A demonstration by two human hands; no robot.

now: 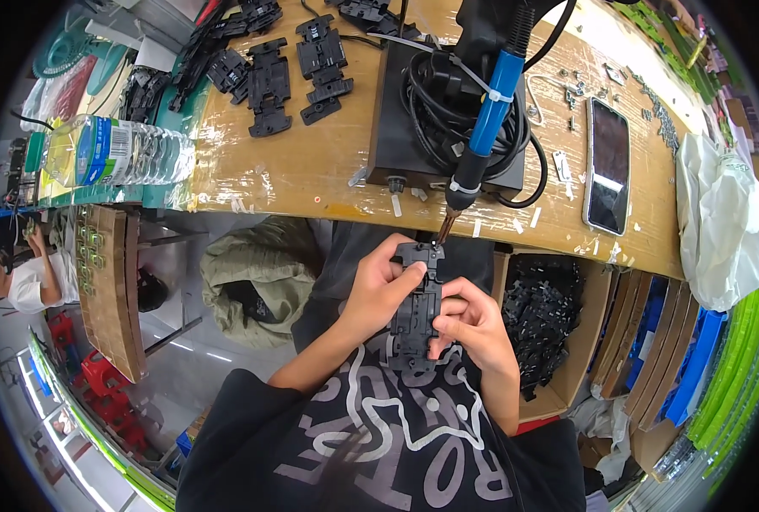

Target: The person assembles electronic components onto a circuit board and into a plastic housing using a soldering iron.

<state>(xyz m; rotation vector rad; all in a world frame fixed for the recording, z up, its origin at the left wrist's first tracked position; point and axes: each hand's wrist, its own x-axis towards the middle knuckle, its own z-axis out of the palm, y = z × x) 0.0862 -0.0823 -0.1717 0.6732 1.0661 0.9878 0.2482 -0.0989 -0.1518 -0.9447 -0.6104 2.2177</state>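
Note:
Between my two hands I hold a long black plastic chassis (414, 320), roughly upright below the bench edge. My left hand (380, 288) is closed on its upper left side, thumb lying across the front. My right hand (475, 326) pinches its right edge lower down. A blue-handled tool like a soldering iron (496, 101) is fixed to a black stand and points down. Its brown tip (446, 225) meets or nearly meets the chassis's top end; I cannot tell whether they touch.
On the bench (251, 175) lie several similar black chassis (268, 88), a phone (607, 166) and small metal parts (572, 90). A plastic bottle (115, 150) lies on the left. A cardboard box (597, 328) with black parts (540, 311) stands below right. A white bag (721, 218) hangs at the right edge.

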